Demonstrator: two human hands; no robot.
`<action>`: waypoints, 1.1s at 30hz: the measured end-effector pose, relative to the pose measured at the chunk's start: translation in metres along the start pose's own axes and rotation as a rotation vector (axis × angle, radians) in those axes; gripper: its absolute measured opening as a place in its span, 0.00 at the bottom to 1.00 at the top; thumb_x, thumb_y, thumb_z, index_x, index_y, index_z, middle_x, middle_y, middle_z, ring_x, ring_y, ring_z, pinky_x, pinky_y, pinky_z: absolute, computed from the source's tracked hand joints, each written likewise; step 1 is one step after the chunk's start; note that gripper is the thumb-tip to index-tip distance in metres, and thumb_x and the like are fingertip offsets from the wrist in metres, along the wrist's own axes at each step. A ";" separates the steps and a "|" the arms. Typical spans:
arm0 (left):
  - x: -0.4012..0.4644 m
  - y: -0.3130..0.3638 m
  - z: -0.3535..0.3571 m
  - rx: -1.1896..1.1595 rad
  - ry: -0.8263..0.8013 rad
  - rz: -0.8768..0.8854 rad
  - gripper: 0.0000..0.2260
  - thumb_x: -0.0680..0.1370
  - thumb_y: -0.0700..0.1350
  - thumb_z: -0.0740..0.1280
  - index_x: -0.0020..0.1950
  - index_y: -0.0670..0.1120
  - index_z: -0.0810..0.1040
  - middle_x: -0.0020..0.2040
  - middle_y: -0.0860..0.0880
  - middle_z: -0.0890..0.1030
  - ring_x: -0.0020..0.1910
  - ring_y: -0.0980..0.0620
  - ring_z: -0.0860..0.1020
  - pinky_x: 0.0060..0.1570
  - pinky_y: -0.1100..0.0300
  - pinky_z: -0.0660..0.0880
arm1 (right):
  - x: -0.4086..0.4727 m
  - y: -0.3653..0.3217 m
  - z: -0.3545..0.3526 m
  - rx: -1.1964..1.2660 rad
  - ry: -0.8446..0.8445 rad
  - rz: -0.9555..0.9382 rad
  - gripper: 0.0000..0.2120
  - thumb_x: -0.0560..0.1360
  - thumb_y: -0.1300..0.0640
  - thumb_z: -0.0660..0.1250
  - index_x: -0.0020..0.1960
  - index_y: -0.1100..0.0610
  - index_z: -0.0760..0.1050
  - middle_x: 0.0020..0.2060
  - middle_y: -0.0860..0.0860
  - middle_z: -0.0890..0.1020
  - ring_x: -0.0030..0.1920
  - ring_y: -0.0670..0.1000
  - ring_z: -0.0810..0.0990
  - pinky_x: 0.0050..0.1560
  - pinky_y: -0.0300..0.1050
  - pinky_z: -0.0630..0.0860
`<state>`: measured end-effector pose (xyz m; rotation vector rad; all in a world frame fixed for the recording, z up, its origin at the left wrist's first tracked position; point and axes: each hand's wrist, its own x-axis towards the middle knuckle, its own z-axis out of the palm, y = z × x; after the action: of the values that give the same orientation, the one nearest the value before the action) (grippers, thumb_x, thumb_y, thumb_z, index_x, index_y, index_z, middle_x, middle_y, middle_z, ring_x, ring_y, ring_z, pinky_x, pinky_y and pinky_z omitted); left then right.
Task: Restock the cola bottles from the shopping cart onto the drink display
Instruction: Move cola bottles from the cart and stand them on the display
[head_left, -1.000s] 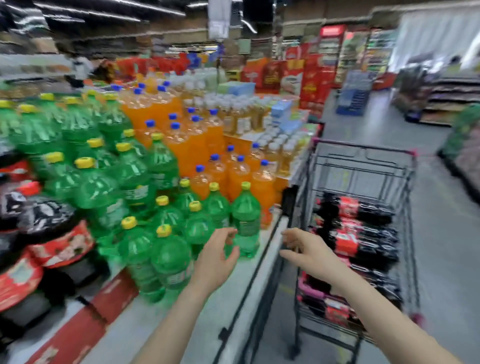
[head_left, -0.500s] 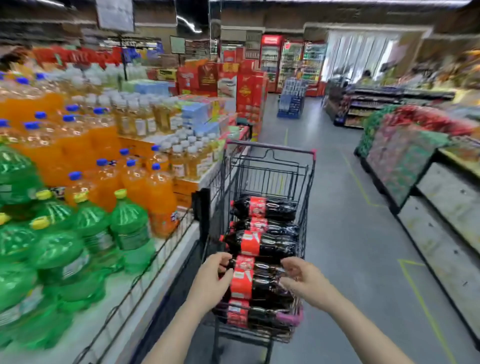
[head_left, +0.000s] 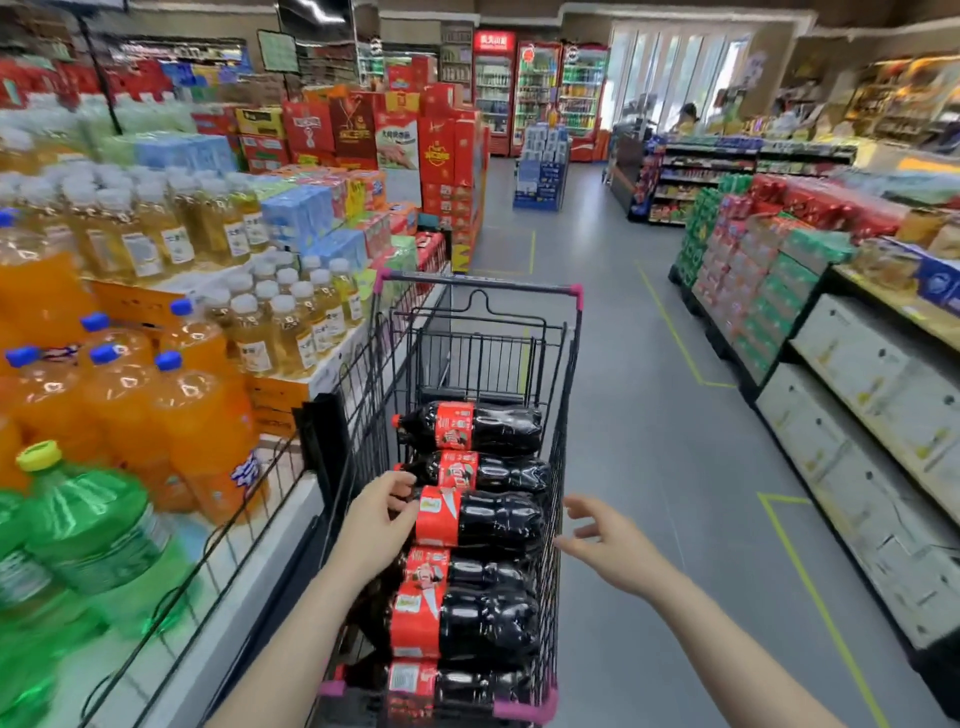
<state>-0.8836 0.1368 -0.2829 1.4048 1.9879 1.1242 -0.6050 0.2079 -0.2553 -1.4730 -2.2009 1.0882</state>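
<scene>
Several cola bottles with red labels lie on their sides, stacked in a black wire shopping cart (head_left: 480, 285) with pink corners. My left hand (head_left: 378, 527) grips the neck end of one cola bottle (head_left: 493, 522) in the middle of the stack, thumb on its label. My right hand (head_left: 605, 545) hovers open with spread fingers at the cart's right wall, holding nothing. The drink display (head_left: 270, 525) runs along the left, a white shelf behind a wire rail.
Orange soda bottles (head_left: 200, 431) and green bottles (head_left: 88, 525) fill the display beside the cart, with yellow drinks and boxed goods further back. The grey aisle floor (head_left: 639, 415) stretches ahead. Shelves with stacked cases (head_left: 769, 291) line the right side.
My view has swung right from the display to the cart. Both hands moved over the cart; the left now grips a cola bottle, and the right has drawn off to the cart's right side.
</scene>
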 end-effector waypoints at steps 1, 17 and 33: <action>0.017 -0.003 0.001 -0.007 -0.007 -0.003 0.11 0.77 0.42 0.65 0.59 0.49 0.73 0.52 0.53 0.76 0.48 0.59 0.75 0.47 0.66 0.69 | 0.013 -0.001 -0.003 0.004 0.000 0.010 0.24 0.75 0.53 0.68 0.69 0.52 0.66 0.59 0.47 0.73 0.55 0.48 0.76 0.53 0.38 0.71; 0.211 -0.032 0.025 -0.052 -0.101 -0.073 0.14 0.76 0.47 0.69 0.60 0.52 0.73 0.50 0.57 0.74 0.49 0.58 0.75 0.56 0.57 0.74 | 0.200 0.001 -0.026 0.069 -0.047 0.102 0.36 0.71 0.52 0.73 0.73 0.49 0.59 0.70 0.49 0.66 0.67 0.50 0.68 0.65 0.44 0.67; 0.301 -0.090 0.122 -0.044 -0.112 -0.663 0.53 0.57 0.73 0.71 0.71 0.72 0.38 0.72 0.35 0.61 0.67 0.37 0.68 0.65 0.44 0.68 | 0.387 0.071 0.019 -0.034 -0.220 0.209 0.55 0.58 0.40 0.79 0.75 0.39 0.49 0.75 0.57 0.40 0.76 0.57 0.47 0.72 0.53 0.57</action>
<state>-0.9551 0.4446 -0.3993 0.6686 2.0903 0.7566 -0.7397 0.5542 -0.3850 -1.7027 -2.2568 1.3437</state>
